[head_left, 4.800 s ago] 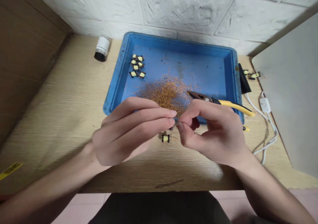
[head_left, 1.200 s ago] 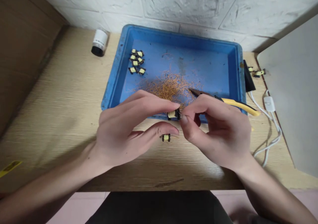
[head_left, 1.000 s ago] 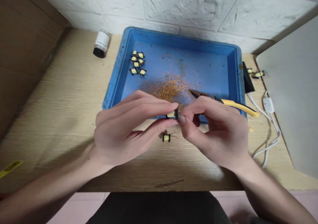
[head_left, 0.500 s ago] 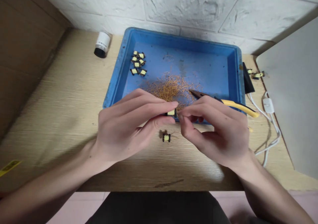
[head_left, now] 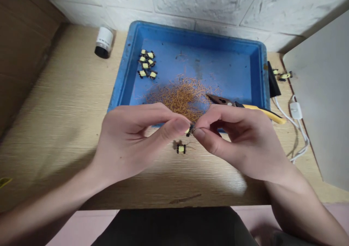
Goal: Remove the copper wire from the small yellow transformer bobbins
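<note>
A person's bare left hand (head_left: 131, 144) and right hand (head_left: 237, 140) meet just over the near rim of a shallow blue plastic tray (head_left: 128, 56). Between them, a small black transformer bobbin with yellow tape (head_left: 190, 130) sits tilted in the air, pressed by the tip of the left thumb on one side and pinched by the right thumb and forefinger on the other. The right fingers (head_left: 209, 119) are almost closed, with little more than the bobbin between them, while the left fingers curl loosely behind the thumb. Just below the hands, a second yellow-taped bobbin (head_left: 181, 149) lies on the pale wood-grain table (head_left: 62, 93). Inside the tray, a loose tangle of fine copper wire clippings (head_left: 177, 96) lies close beyond the fingertips, and a tight cluster of matching bobbins (head_left: 145, 63) sits further back on the left. Yellow-handled pliers (head_left: 259, 107) rest across the right rim of the tray, their dark steel nose beside the wire and just past the right hand. On the table behind the tray's left corner stands a small white bottle with a black end (head_left: 103, 41), and a thin white cable with an inline switch (head_left: 296, 110) runs along the right side.
</note>
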{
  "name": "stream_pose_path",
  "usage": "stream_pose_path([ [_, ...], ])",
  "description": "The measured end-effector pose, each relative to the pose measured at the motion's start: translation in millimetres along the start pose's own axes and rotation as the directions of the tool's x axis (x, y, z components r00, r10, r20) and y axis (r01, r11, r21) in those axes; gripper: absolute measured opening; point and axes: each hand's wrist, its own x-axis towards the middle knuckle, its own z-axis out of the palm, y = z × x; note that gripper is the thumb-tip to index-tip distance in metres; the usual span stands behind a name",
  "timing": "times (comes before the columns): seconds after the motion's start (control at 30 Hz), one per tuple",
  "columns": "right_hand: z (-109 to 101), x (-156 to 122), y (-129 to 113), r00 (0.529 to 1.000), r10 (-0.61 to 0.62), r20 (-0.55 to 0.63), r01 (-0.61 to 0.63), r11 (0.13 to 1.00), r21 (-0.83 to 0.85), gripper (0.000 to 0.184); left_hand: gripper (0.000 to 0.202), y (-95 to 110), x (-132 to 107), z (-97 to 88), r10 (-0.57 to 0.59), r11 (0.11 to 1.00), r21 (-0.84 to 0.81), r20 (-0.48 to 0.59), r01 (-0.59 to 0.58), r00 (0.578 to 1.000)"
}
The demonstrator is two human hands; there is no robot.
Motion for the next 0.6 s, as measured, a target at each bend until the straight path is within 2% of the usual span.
stream_pose_path([
  [0.2, -4.9, 0.5, 1.3, 0.997, 0.015, 0.070, -0.019, 0.998, 0.066, 0.009, 0.024, 0.3, -0.6, 1.3, 0.050, 0.999, 0.004, 0.018, -0.050, 0.999],
  [0.43, -4.5, 0.4, 2.5, 0.998, 0.015, 0.056, -0.019, 0.998, 0.061, 0.014, 0.017, -2.5, -1.1, 3.8, 0.101, 0.994, 0.044, -0.026, -0.100, 0.995],
  [0.6, -5.9, 0.1, 1.8, 0.998, 0.022, 0.065, -0.024, 0.999, 0.031, 0.013, 0.020, 0.2, -1.1, 3.2, 0.097, 0.994, 0.056, -0.024, -0.095, 0.995],
])
